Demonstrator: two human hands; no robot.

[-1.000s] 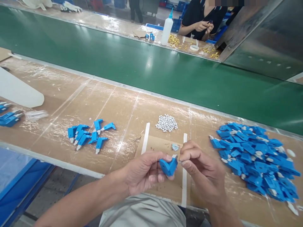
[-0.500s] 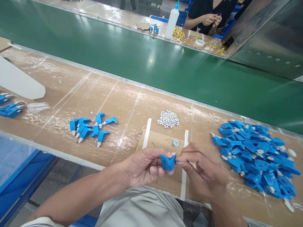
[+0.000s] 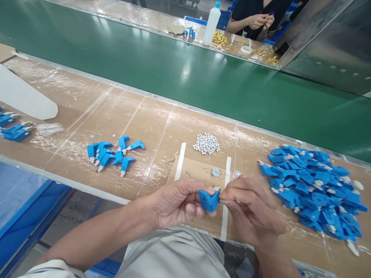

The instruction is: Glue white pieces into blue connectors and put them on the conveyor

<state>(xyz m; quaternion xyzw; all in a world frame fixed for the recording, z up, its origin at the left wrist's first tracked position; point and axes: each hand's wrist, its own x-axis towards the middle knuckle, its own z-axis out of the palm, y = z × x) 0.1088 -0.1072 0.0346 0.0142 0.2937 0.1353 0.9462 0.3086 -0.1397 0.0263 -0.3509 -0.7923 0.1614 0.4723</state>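
Your left hand [image 3: 176, 202] holds a blue plastic part [image 3: 208, 200] just above the near edge of the bench [image 3: 116, 119], over the cardboard sheet [image 3: 199, 173]. Your thumb lies on top of the part and your fingers are curled beneath it, clamped firmly on its left half. Your right hand [image 3: 252, 210] meets it from the right, thumb and forefinger pinched together at the part's right end. They seem to grip something very small there, but it is too tiny to make out.

Two white strips [image 3: 180, 162] border the cardboard sheet, one on each side. A small round bluish piece [image 3: 215, 172] lies on the sheet just beyond your hands. Farther back sits a heap of small white pieces [image 3: 206, 143]. To your right, a large pile of blue parts [image 3: 314, 189] covers the bench, close to your right hand but not touching it. To your left, well apart from your hands, lies a smaller group of blue parts with white tips [image 3: 111, 154], and a few more [image 3: 13, 129] rest near the left edge beside a clear plastic piece [image 3: 49, 128].

Beyond the bench runs the green conveyor belt [image 3: 203, 81]. Across it, another person's hands [image 3: 261, 21] are busy above gold-coloured pieces [image 3: 220, 38], beside a white squeeze bottle [image 3: 211, 23].
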